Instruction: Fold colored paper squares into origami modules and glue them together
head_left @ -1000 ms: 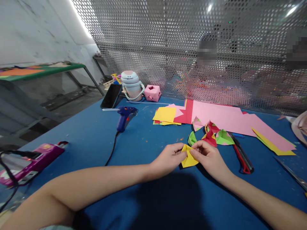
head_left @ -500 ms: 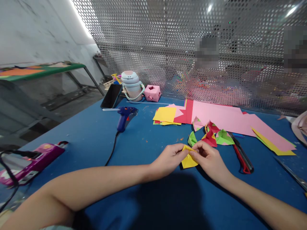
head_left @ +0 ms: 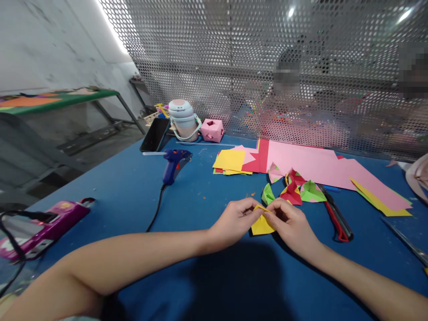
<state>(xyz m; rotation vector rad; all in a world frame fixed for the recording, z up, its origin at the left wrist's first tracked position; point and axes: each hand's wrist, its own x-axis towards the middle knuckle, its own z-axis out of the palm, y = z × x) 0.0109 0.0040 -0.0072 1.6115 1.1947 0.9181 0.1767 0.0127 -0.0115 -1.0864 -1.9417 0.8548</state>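
A small folded yellow paper (head_left: 262, 226) is pinched between both hands just above the blue table. My left hand (head_left: 232, 223) grips its upper left edge with thumb and index finger. On the other side, my right hand (head_left: 290, 223) pinches the upper right edge, its fingers partly hiding the fold. Right behind the hands lie folded paper pieces: a green one (head_left: 268, 195), a red one (head_left: 291, 193), a green one with pink (head_left: 312, 191) and a pink one (head_left: 274, 173).
A blue glue gun (head_left: 174, 165) with its cord lies left of the hands. Stacked yellow squares (head_left: 230, 160) and pink sheets (head_left: 301, 160) lie behind. A red-handled cutter (head_left: 336, 218) and scissors (head_left: 406, 240) are rightward. A purple power strip (head_left: 50, 227), phone (head_left: 155, 134), bottle (head_left: 183, 122) and pink paper box (head_left: 212, 130) stand around.
The yellow paper has tilted slightly and moved a touch to the left, its top edge now pressed flatter between the fingers. Both hands keep their pinch; nothing else has visibly moved.
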